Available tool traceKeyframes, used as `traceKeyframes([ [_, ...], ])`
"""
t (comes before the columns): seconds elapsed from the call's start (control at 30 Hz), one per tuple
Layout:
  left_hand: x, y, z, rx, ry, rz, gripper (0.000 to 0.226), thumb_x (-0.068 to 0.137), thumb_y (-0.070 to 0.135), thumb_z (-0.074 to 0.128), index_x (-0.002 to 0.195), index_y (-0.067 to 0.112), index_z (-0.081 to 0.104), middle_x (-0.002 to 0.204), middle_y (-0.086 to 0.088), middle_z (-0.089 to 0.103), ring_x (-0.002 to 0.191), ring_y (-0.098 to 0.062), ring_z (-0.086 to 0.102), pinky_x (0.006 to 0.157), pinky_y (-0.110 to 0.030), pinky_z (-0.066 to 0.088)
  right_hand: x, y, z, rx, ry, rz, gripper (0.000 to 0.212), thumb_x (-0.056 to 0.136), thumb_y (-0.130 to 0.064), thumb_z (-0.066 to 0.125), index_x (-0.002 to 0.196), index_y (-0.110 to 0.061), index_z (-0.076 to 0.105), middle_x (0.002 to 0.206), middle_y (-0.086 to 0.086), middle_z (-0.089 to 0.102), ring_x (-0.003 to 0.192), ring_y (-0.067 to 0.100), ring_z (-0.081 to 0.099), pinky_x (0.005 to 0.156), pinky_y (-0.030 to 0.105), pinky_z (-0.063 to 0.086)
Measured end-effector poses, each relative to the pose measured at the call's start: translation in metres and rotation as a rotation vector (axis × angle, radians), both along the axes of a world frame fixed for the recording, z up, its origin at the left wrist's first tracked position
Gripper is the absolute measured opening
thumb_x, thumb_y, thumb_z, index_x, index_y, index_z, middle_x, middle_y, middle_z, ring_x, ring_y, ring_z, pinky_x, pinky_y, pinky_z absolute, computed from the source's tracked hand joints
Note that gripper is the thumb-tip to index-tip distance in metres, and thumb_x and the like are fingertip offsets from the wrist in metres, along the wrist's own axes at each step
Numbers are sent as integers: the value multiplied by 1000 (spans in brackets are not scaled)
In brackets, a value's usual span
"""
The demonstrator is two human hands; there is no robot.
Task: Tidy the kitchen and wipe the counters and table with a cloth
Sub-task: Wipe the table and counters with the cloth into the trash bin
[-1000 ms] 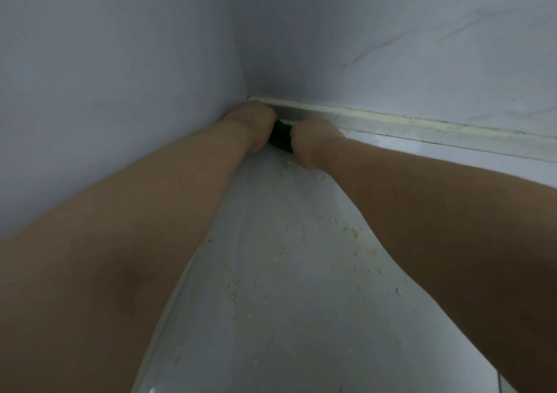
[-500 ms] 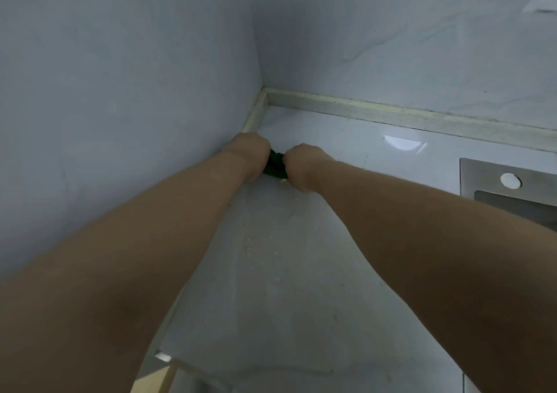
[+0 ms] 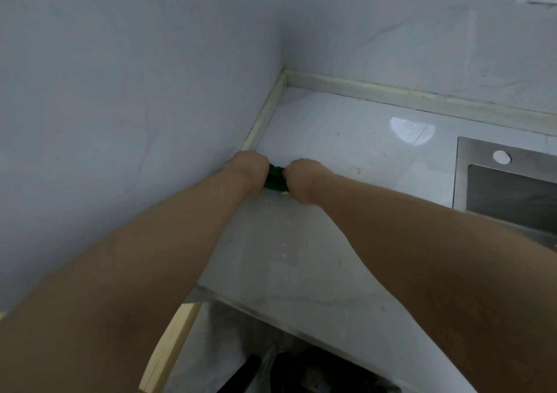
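Fingers curled round cloth: left hand, right hand (arms outstretched).

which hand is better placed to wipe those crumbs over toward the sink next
Right, probably. The right hand grips the green cloth on the side nearer the sink, with crumbs on the counter just beyond it. The left hand is hemmed against the wall.

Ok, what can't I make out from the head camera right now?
Head view: dark green cloth, mostly hidden between left hand and right hand gripping it.
Head view: stainless steel sink, cut off by the right edge and right forearm.
Head view: dark shapes under the white counter, too dim and blurred to identify.
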State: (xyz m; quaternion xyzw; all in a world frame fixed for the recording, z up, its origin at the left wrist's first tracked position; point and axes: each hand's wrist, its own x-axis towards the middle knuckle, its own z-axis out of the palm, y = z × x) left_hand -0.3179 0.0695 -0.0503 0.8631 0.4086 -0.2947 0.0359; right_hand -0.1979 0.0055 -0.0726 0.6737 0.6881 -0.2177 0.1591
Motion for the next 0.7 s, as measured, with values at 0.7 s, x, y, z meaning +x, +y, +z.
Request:
traceKeyframes([
  [0.7,-64,-87,-3,-37,-68,123,17,95,18,55,103,7,65,108,-11,67,97,-23,65,70,-26,45,-40,-62,-1,-46,3,221,30,98,-14,52,126,-8,58,120,12,61,106,25,60,76,28,43],
])
